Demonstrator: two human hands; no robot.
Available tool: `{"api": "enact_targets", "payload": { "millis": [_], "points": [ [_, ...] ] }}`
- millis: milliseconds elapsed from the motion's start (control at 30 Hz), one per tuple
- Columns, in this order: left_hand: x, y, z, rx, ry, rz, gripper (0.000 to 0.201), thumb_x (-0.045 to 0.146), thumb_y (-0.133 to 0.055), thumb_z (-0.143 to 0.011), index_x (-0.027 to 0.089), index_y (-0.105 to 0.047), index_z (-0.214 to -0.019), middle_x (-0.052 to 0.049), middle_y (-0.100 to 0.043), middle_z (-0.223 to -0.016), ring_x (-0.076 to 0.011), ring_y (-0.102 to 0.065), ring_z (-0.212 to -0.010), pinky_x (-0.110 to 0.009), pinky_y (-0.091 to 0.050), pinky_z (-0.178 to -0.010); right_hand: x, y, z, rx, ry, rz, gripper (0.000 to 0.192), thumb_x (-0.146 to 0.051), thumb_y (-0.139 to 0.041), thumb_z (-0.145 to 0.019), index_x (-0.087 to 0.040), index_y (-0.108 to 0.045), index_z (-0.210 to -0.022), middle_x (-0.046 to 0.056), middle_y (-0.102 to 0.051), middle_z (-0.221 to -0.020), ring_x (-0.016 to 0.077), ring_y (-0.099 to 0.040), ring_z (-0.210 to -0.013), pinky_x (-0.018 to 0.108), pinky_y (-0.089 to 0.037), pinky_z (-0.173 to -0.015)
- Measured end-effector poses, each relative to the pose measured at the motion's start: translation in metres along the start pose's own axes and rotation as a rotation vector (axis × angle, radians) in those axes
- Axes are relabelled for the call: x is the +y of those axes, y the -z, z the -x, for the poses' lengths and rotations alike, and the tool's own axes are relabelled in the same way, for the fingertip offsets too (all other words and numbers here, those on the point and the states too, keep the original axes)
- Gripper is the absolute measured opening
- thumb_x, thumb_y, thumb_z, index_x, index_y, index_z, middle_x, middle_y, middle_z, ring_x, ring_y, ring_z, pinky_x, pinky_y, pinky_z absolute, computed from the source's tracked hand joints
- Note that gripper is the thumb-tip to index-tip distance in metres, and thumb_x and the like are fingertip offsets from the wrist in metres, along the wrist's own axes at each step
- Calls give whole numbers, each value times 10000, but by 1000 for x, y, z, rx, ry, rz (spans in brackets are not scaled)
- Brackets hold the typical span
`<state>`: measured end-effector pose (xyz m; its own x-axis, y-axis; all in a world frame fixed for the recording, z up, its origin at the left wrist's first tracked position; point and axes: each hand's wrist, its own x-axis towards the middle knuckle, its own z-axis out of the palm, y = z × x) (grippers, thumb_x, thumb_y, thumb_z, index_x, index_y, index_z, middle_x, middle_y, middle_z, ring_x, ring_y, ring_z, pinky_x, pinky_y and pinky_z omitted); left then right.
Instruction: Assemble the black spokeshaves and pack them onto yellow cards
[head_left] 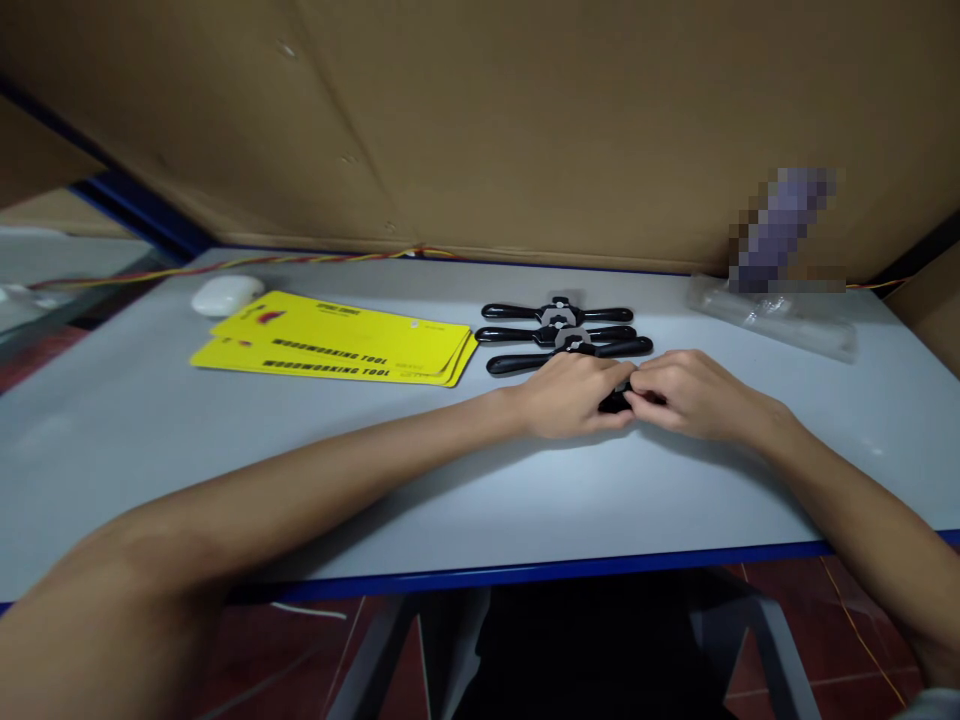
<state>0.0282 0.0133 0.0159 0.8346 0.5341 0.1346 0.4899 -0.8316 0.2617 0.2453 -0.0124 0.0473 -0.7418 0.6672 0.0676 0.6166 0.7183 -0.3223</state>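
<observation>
Close together near the table's middle, my left hand [574, 397] and my right hand [694, 395] are closed around a black spokeshave [616, 399]. Most of that tool is hidden behind my fingers, so its blade does not show. Just beyond my hands, three more black spokeshaves lie side by side: a far one [510, 312], a middle one [506, 336] and a near one [517, 365]. Their grey metal parts face up at the centre. The near one lies right by my left knuckles; whether they touch, I cannot tell.
Yellow cards [352, 335] printed "WOODWORKING TOOL" overlap left of the spokeshaves, beside a white rounded case [225, 295]. Clear plastic bags [795, 325] lie at back right, under a pixelated purple shape [784, 230]. A cardboard wall [525, 130] closes the back; a twisted cable [315, 259] runs along it.
</observation>
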Motion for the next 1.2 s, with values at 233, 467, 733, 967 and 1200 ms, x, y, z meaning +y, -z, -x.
{"api": "enact_targets", "payload": {
  "millis": [233, 467, 733, 967, 1200],
  "points": [
    [-3, -3, 0, 20, -8, 10, 436, 518, -468, -1012, 149, -661, -1140, -117, -779, -981, -266, -731, -810, -346, -490, -643, -1, 15, 4, 4, -38, -66, 121, -159, -513, -871, -205, -614, -824, -42, -530, -647, 125, -369, -575, 310, -248, -632],
    [1, 1, 0, 8, 16, 10, 395, 512, -493, -999, 165, -670, -1063, -73, -758, -881, -248, -717, -760, -332, -441, -607, 0, 22, 4, -106, 34, -170, 315, -85, -507, -828, -218, -745, -986, -37, -587, -715, 123, -393, -607, 298, -258, -648],
    [0, 0, -1, 2, 11, 12, 362, 497, -520, -994, 171, -664, -1061, -75, -759, -895, -245, -714, -770, -327, -427, -609, -1, 23, 4, -120, -41, -160, 305, -155, -565, -877, -219, -782, -1081, -49, -574, -689, 113, -392, -594, 289, -282, -654],
    [-1, -1, -1, -17, 17, 20, 375, 514, -520, -1007, 171, -657, -1074, -76, -755, -905, -244, -707, -769, -328, -445, -617, 7, 21, 6, -93, -29, -170, 311, -191, -597, -899, -209, -793, -1140, -81, -481, -602, 105, -382, -550, 280, -296, -631],
    [0, 0, -2, -5, 11, 6, 410, 543, -512, -1008, 165, -659, -1063, -82, -746, -881, -242, -706, -747, -317, -447, -604, 13, 22, 6, -129, -74, -257, 278, -271, -650, -943, -238, -802, -1174, -31, -658, -712, 128, -524, -615, 274, -360, -651]
  ]
}}
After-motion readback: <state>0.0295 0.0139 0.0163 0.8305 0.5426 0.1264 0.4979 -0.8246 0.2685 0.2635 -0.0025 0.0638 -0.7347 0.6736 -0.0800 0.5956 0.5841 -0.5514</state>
